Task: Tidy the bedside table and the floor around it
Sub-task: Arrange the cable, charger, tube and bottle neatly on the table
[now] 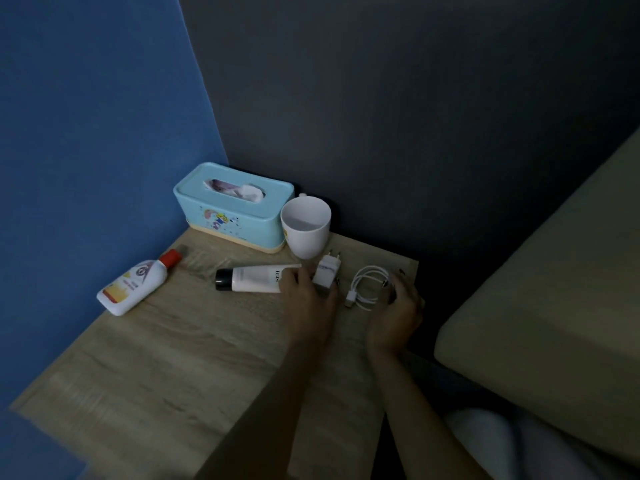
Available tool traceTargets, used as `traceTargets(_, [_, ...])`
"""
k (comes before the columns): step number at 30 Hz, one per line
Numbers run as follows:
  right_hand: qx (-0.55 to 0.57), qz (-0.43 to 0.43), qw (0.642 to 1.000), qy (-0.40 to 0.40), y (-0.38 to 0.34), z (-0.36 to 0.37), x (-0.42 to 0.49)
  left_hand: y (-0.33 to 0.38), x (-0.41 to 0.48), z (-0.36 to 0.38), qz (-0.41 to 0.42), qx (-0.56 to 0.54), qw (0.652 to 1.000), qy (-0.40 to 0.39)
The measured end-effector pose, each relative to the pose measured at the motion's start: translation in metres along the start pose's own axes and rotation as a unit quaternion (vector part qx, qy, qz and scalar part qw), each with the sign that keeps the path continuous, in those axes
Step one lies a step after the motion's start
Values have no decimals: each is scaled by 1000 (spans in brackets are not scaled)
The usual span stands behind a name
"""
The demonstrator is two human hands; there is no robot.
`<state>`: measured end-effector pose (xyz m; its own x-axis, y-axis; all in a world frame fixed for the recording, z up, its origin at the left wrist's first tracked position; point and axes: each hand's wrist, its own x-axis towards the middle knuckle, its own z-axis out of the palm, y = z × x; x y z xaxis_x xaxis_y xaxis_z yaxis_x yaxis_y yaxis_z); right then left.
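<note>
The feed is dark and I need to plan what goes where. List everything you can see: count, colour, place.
bedside table: 1, light wood, in the wall corner
tissue box: 1, light blue with cream base, back corner of the bedside table
cup: 1, white, upright, right beside the tissue box
tube: 1, white with black cap, lying mid-table
bottle: 1, white with red cap, lying near the left edge
charger plug: 1, white, in front of the cup
cable: 1, white, coiled, right of the charger plug
bed: 1, beige, right of the bedside table
left hand: 1, fingers around the charger plug
right hand: 1, fingers curled on the cable
</note>
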<state>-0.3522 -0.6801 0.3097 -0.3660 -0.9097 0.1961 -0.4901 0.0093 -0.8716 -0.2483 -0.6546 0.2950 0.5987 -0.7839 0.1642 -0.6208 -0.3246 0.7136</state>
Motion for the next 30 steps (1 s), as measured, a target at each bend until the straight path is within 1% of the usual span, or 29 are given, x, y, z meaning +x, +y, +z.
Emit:
traceTargets(3, [-6,20,1000,-3,1,3,1,-2,1,-1,5,1,1000,6])
traceTargets(7, [-19,-1,1000,-22,7,7,1,0,-1,-2,4,0,1000,9])
traceTargets(10, [-17,3,999,-42,10,10,1,1,-1,-2,9,1,1000,9])
traceTargets(12, [-93,-22,995,-41,12,12,1,1,-1,-2,8,1,1000,8])
traceTargets(14, [-180,-60,981,-47,12,13,0,1,-1,-2,7,1,1000,9])
traceTargets(19, [-283,-149,940,-120,7,18,-3,0,-1,-1,12,-2,1000,13])
traceTargets(21, [-290,-156,935,-133,7,18,-3,-1,-1,0,14,-1,1000,17])
traceTargets(30, [-272,-133,942,-144,4,16,-4,-6,-1,5,20,1,1000,18])
